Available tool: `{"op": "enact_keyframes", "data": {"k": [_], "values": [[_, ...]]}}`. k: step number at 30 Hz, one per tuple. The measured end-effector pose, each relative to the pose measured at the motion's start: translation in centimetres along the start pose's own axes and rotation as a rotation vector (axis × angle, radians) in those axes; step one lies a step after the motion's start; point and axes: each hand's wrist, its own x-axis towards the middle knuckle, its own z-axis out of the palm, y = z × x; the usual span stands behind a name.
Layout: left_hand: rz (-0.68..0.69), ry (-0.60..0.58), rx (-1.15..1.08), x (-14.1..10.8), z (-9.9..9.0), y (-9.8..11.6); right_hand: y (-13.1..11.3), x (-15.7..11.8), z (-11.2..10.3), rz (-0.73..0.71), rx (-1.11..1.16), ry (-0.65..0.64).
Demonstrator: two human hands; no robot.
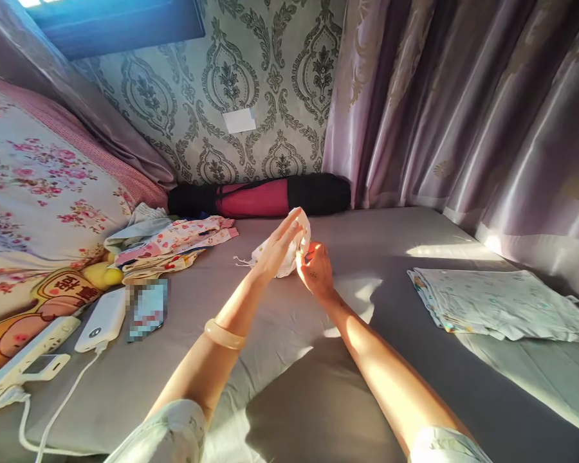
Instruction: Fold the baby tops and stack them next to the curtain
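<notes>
Above the middle of the bed, a small white cloth piece [288, 260] with thin ties at its left end is held up between my two hands. My left hand [276, 247] has its fingers straight and together along the cloth, and a pale fold rises past the fingertips. On the other side, my right hand [317, 267] has curled fingers pinching the edge of the same cloth. The exact kind of cloth is hard to make out, since my hands cover part of it. A pale bangle [224, 334] circles my left forearm.
Folded children's clothes [178, 241] lie at left, near a power bank [101, 320], a blurred phone-like object [148, 310] and a power strip [31, 360]. A folded pale cloth [502, 302] lies right. A black-and-red rolled bag [255, 196] rests along the wall.
</notes>
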Motion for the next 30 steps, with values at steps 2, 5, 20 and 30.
{"op": "enact_keyframes", "data": {"k": [2, 5, 20, 30], "values": [[0.009, 0.034, 0.005, -0.2, 0.4, -0.4, 0.7, 0.7, -0.5, 0.024, -0.021, -0.019], [0.037, 0.13, 0.042, -0.1, 0.5, -1.3, 1.5, 2.2, -2.0, 0.013, -0.018, -0.009], [0.19, 0.354, 0.552, -0.2, 0.8, -4.7, -0.2, 5.0, -10.8, -0.009, 0.098, -0.203], [0.13, 0.197, 0.646, -0.6, 0.9, -5.8, 3.7, 5.9, -11.0, 0.14, -0.075, -0.48]]}}
